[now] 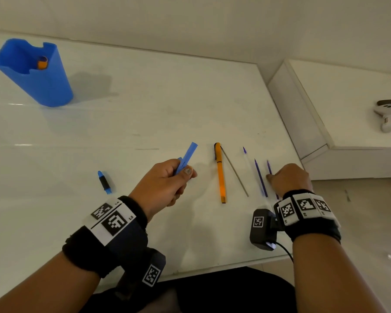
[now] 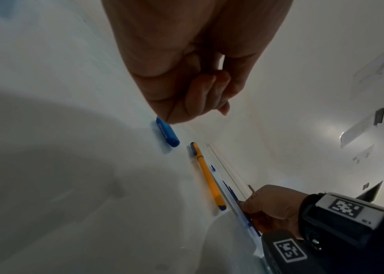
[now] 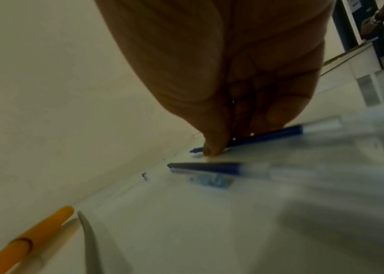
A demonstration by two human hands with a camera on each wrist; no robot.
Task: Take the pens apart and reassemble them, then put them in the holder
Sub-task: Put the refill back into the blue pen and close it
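Note:
My left hand (image 1: 180, 171) is raised over the white table (image 1: 145, 105) and pinches a blue pen barrel (image 1: 189, 154) that points up and away; the barrel (image 2: 167, 134) also shows in the left wrist view. A blue and black tip piece (image 1: 104, 182) lies to its left. An orange pen (image 1: 220, 172), a grey refill (image 1: 234, 171), a clear refill (image 1: 245, 154) and a blue refill (image 1: 260, 177) lie side by side. My right hand (image 1: 271, 177) is down on the table, its thumb and fingers pinching the rightmost blue refill (image 3: 268, 135). The blue holder (image 1: 32, 73) stands far left with an orange pen end (image 1: 42, 63) inside.
A white controller (image 1: 388, 116) lies on a lower white ledge (image 1: 348, 98) to the right. The table's right edge runs just past my right hand. A wall stands behind the table.

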